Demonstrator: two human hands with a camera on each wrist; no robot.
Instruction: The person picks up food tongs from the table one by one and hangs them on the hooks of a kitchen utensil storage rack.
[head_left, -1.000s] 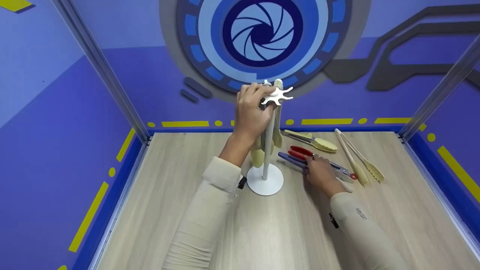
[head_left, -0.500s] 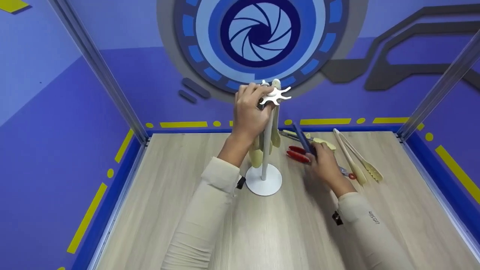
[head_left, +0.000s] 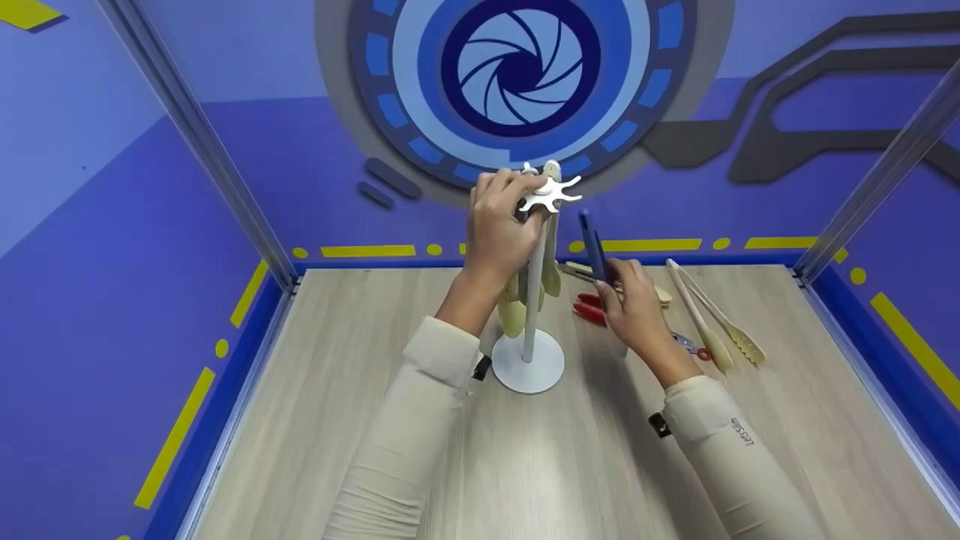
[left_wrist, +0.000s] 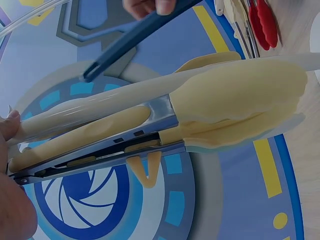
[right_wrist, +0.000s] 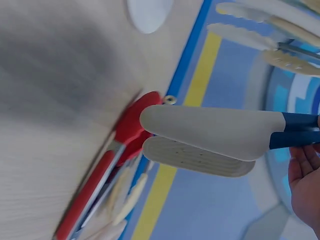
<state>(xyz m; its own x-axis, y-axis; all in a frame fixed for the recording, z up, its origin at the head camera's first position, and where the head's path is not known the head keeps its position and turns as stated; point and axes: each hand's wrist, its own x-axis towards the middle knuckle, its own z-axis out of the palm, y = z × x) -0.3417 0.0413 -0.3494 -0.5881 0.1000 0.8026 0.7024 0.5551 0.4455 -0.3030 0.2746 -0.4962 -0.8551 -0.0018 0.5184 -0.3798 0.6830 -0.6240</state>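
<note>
My left hand (head_left: 502, 221) grips the top of a white hanging stand (head_left: 534, 300), just below its star-shaped hook plate (head_left: 551, 195). Several tongs hang from this stand; in the left wrist view, a pair with steel arms and pale yellow heads (left_wrist: 240, 95) lies along the white pole. My right hand (head_left: 637, 307) holds blue-handled tongs (head_left: 594, 247), raised above the table to the right of the stand. Their handle end points up toward the hooks. In the right wrist view, their broad off-white heads (right_wrist: 210, 132) are slightly apart.
Red tongs (head_left: 591, 309) lie under and behind my right hand, partly covered by it. Yellow tongs (head_left: 664, 296) are behind them, and cream tongs (head_left: 716, 330) lie spread on the right. The stand's round base (head_left: 529, 379) rests on the wooden table, with blue walls around.
My right hand has picked up the blue tongs from the table, tipped them upright and raised them near the stand. The left hand keeps its hold on the stand's top.
</note>
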